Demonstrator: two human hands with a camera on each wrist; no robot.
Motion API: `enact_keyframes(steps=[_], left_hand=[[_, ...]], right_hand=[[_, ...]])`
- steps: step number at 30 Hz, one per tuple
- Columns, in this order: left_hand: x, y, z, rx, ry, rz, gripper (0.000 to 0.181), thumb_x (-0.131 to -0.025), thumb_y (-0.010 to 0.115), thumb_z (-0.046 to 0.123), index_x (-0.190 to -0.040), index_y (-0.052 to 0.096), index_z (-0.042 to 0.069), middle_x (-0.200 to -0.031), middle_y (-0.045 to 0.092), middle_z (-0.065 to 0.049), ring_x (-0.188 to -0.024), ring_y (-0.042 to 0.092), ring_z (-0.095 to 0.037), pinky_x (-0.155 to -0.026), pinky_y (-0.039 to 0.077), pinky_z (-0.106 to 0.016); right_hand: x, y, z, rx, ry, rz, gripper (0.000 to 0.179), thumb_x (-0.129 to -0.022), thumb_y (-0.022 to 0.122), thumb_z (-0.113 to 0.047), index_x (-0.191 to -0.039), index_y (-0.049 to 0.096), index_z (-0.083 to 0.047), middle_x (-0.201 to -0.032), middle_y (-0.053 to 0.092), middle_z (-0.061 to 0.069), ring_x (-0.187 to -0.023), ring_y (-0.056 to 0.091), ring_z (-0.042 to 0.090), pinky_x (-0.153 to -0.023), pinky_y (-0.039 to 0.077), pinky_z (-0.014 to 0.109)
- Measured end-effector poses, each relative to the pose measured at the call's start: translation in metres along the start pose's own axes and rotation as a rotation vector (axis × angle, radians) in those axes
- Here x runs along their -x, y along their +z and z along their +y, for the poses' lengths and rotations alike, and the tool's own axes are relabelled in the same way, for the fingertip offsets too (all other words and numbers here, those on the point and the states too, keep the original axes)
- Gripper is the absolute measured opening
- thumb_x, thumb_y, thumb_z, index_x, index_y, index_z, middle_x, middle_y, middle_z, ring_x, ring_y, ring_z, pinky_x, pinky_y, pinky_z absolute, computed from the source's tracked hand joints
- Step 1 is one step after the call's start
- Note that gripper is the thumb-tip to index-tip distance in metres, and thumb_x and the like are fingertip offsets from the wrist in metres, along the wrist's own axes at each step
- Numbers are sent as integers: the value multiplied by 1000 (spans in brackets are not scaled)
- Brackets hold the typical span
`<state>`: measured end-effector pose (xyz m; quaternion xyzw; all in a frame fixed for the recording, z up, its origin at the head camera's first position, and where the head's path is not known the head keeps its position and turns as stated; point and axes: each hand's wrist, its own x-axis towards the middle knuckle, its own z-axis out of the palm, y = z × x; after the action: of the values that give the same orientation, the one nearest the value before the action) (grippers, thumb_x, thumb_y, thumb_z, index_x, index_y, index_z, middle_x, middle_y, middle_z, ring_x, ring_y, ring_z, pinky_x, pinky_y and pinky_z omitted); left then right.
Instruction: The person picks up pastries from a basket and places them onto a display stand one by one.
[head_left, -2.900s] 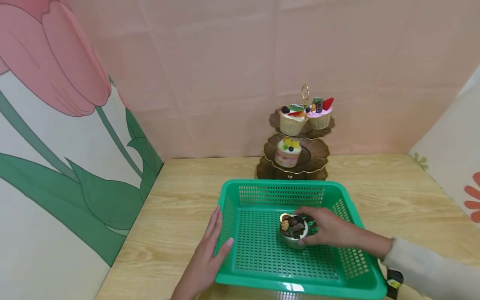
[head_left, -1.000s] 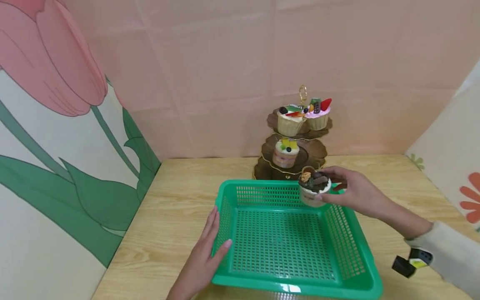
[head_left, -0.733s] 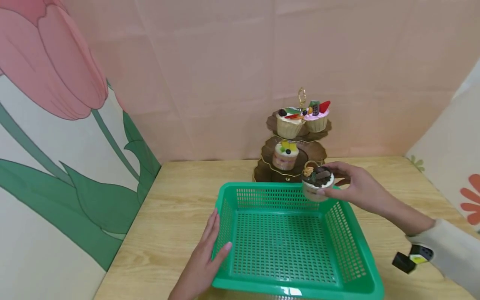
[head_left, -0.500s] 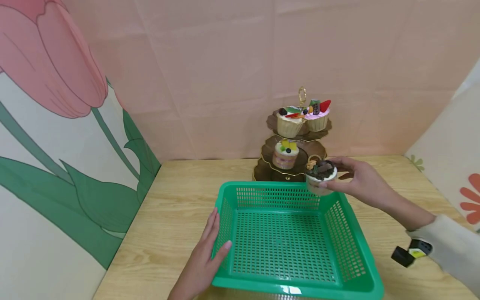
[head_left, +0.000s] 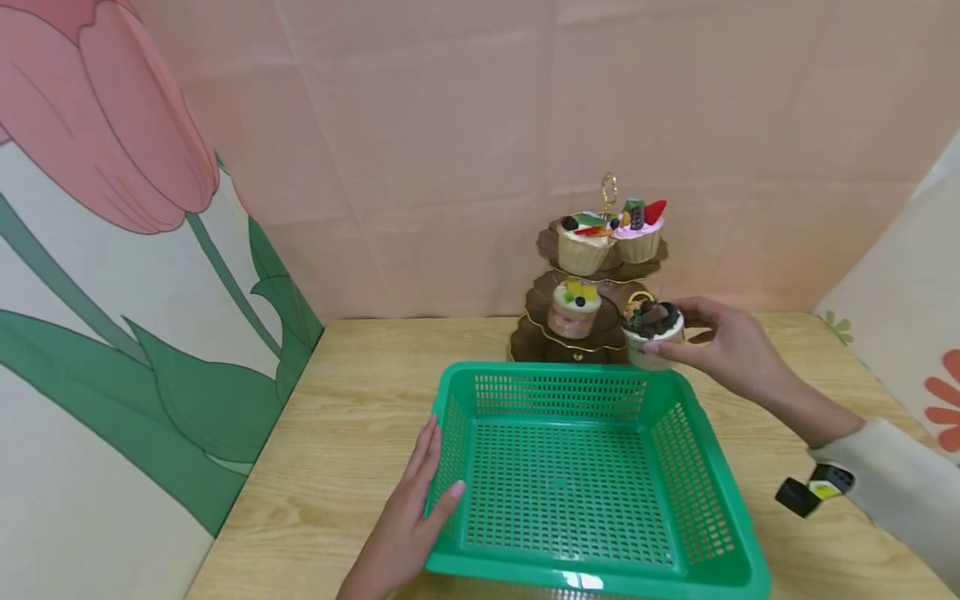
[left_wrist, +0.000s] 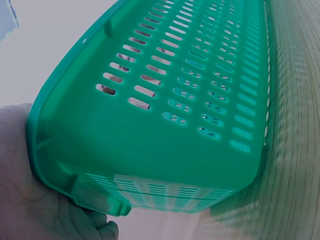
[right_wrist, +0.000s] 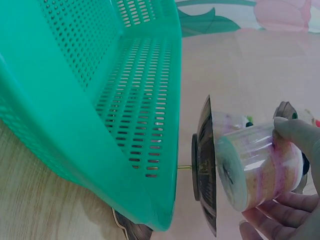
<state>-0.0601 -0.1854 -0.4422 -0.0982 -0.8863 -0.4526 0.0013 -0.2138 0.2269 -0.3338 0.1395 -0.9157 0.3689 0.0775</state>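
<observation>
In the head view my right hand (head_left: 723, 342) grips a dessert cup (head_left: 652, 333) with chocolate topping, thumb in front and fingers behind. The right wrist view shows the clear cup (right_wrist: 262, 165) with pink and tan layers, tilted, its base close to a plate (right_wrist: 206, 165) of the stand; contact cannot be told. The brown tiered stand (head_left: 532, 337) is behind the green basket (head_left: 558, 475). My left hand (head_left: 401, 508) rests against the basket's left side, fingers straight outside and thumb over the rim.
A white-cream cupcake (head_left: 581, 250) and a pink-cream cupcake (head_left: 637, 237) stand on the upper tier. Another dessert cup (head_left: 573, 312) with yellow topping sits on the middle tier. The wooden table (head_left: 337, 433) meets a pink backdrop (head_left: 420, 167) at the back.
My right hand has lifted the chocolate-topped dessert cup out of the basket and carried it up and back, to the right side of the stand. My left hand has stayed at the basket.
</observation>
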Motion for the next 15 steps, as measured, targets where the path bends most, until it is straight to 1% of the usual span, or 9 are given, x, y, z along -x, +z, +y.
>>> enact_keyframes(steps=[10, 15], left_hand=[[0, 0, -1, 4, -10, 2, 79, -104, 46, 57, -164, 11, 19, -170, -2, 13, -154, 5, -13, -120, 19, -54], [0, 0, -1, 10, -7, 0, 78, -104, 46, 56, -164, 11, 20, -170, -1, 12, -154, 5, -13, -120, 19, -54]], right_hand=[[-14, 3, 4, 7, -12, 33, 68, -84, 85, -39, -135, 59, -2, -123, 67, 21, -98, 69, 39, -65, 54, 17], [-25, 4, 9, 12, -11, 34, 70, -85, 84, -40, -136, 58, 0, -122, 66, 23, -102, 65, 39, -66, 51, 14]])
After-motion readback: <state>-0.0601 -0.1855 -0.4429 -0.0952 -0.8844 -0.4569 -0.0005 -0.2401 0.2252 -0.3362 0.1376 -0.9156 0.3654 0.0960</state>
